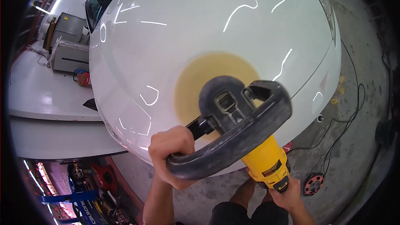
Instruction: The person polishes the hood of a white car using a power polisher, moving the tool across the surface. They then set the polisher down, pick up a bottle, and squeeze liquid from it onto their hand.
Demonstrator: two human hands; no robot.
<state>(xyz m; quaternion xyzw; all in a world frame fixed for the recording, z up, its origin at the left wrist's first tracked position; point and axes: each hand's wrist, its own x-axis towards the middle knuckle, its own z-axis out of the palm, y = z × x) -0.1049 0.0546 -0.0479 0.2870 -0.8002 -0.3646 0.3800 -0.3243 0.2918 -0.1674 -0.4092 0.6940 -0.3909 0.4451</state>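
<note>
- Both hands grip one polisher: the left hand is closed around the left end of its black loop handle, the right hand is wrapped around the rear of its yellow body, low and to the right.
- Just ahead of the hands, one round yellow pad lies flat against the white car panel, blurred as if spinning.
- Step in hand, as I judge it: buffing the panel, mid-pass.
- Next move likely calls for a firm two-handed hold, the pad kept flat, and a slow glide across the paint, well away from the panel edge near the right hand.
- Count: two hands, one polisher, one pad, one car.
- One black cord trails over the concrete floor to the right of the right hand, near one small reel.
- Left of the left hand, beyond the car, a white bench holds grey boxes; their number is unclear.
</note>
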